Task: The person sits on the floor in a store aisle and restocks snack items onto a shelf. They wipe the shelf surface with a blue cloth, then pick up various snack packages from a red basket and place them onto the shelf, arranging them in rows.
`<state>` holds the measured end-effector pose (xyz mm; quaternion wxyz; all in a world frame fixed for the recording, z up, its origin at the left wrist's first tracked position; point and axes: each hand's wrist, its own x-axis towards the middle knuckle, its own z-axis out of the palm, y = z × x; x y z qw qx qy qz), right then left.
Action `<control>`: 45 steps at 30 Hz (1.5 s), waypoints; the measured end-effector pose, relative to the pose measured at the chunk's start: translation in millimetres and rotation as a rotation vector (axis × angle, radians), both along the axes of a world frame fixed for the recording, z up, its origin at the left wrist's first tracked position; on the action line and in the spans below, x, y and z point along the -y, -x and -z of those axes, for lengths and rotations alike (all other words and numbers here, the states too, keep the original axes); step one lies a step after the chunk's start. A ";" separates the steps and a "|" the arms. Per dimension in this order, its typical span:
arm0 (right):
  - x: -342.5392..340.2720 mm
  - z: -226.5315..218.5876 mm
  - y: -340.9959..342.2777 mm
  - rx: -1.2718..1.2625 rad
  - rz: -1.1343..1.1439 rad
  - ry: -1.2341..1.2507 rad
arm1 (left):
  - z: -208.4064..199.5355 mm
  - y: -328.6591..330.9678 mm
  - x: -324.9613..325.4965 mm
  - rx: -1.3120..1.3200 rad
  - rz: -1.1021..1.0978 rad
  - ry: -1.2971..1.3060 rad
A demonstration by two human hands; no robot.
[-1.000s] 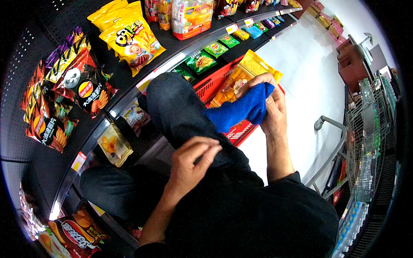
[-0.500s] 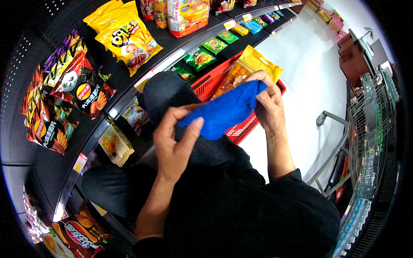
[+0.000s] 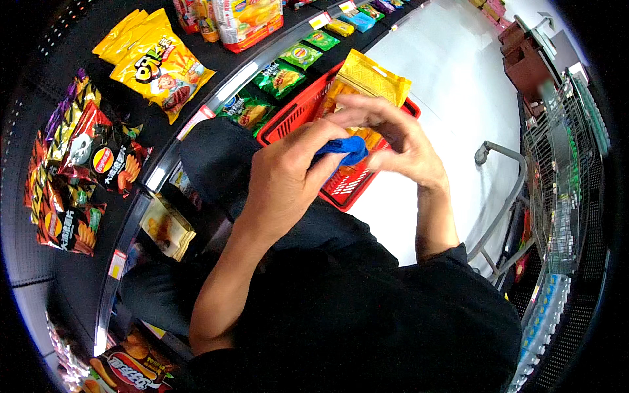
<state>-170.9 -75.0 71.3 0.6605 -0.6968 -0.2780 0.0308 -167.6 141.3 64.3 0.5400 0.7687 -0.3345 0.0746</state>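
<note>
A long black shelf (image 3: 223,65) runs along the left of the fingers (image 3: 321,133) and on past them, and a pale floor (image 3: 452,78) spreads to their right. Well to the right of the fingers stands a grey tubular frame (image 3: 526,180) with a wheel. Beneath the fingers and just beyond them is a red basket (image 3: 301,105), partly hidden by both hands. Well to their left, a yellow snack bag (image 3: 164,69) rests on the shelf; a yellow packet (image 3: 373,75) lies in the basket, just past the fingertips. The left hand (image 3: 282,180) is nearly closed, its thumb and forefinger pinching. The right hand (image 3: 413,144) curves wide, thumb well apart from its blurred fingers. Small green packets (image 3: 278,77) lie beyond the left fingers. The blue cloth (image 3: 354,150), bunched up, pokes from the left pinch toward the right thumb; whether that thumb touches it, I cannot tell.
</note>
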 end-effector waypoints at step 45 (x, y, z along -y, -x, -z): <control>34.8 215.4 67.6 -0.013 0.360 0.850 | 61.6 13.5 -15.8 -0.492 -0.165 0.270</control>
